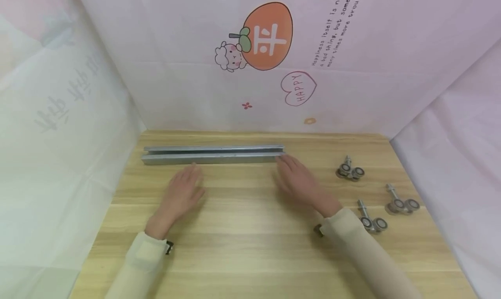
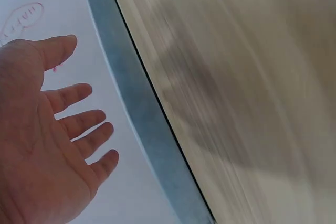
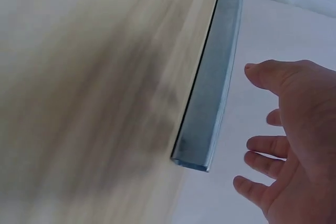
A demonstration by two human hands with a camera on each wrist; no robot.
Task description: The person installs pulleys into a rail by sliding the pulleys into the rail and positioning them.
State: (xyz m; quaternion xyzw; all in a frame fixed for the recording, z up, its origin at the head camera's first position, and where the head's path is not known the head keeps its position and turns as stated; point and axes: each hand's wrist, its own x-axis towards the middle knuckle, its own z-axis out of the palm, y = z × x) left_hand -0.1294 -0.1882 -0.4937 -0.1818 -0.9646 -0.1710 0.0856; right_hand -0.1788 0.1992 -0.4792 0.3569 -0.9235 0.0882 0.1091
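A grey metal channel rail (image 1: 213, 159) with a slot along its top lies near the back of the table, seen side-on in the left wrist view as a long metal strip (image 2: 136, 87). My left hand (image 1: 180, 194) is just in front of the rail's left half, fingers spread and nothing in them. Close to the rail's right end is my right hand (image 1: 299, 179); its fingertips overlap that end in the head view, so contact is unclear. In the right wrist view the right hand (image 3: 304, 135) has loosely bent fingers with nothing between them, beside the rail's end (image 3: 194, 150).
Three metal roller trolleys with threaded bolts lie on the right: one at the back (image 1: 350, 172), one near the right edge (image 1: 401, 205), one beside the right sleeve (image 1: 373, 223). White printed cloth (image 1: 188, 94) hangs behind and on both sides of the wooden table (image 1: 242, 246).
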